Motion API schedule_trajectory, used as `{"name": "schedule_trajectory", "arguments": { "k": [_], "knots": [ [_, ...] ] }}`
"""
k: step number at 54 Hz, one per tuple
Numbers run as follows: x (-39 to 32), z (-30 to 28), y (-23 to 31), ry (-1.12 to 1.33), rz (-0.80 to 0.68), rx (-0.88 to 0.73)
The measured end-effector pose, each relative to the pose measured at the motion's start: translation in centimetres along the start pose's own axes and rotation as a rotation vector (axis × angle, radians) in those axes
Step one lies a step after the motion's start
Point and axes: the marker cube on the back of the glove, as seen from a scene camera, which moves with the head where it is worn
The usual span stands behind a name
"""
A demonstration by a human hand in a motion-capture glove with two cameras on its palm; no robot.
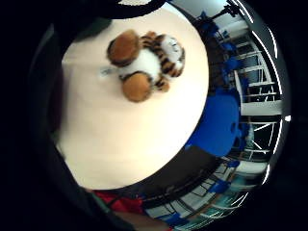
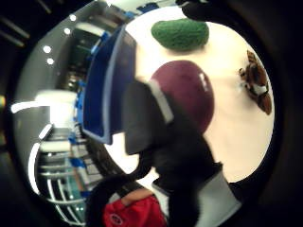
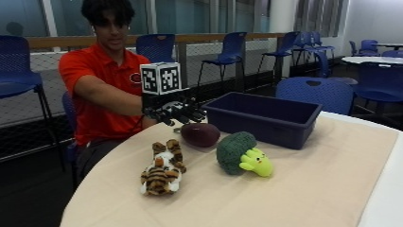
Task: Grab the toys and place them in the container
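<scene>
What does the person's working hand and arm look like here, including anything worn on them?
The right hand wears a black glove with dark fingers; in the thumb side palm view a pale strap band crosses it. The arm is bare below the short sleeve of a red polo shirt, which carries a small round chest logo.

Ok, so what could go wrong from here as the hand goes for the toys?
1. The hand hovers over the maroon toy, which looks rounded and might roll away if nudged.
2. That toy lies close beside the blue container, so fingers could knock its wall while closing.
3. The broccoli toy and tiger toy lie nearby on the table; a sweeping reach might bump them.
</scene>
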Motion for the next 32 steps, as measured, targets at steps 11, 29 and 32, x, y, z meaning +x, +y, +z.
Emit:
{"name": "schedule_trajectory", "arguments": {
  "k": [11, 29, 32],
  "knots": [
    [5.2, 0.9, -3.5, 0.061, 0.122, 0.006],
    [10.2, 5.1, -6.8, -0.044, 0.229, -0.251],
    [10.4, 6.0, -7.2, -0.04, 0.237, -0.314]
  ]
}}
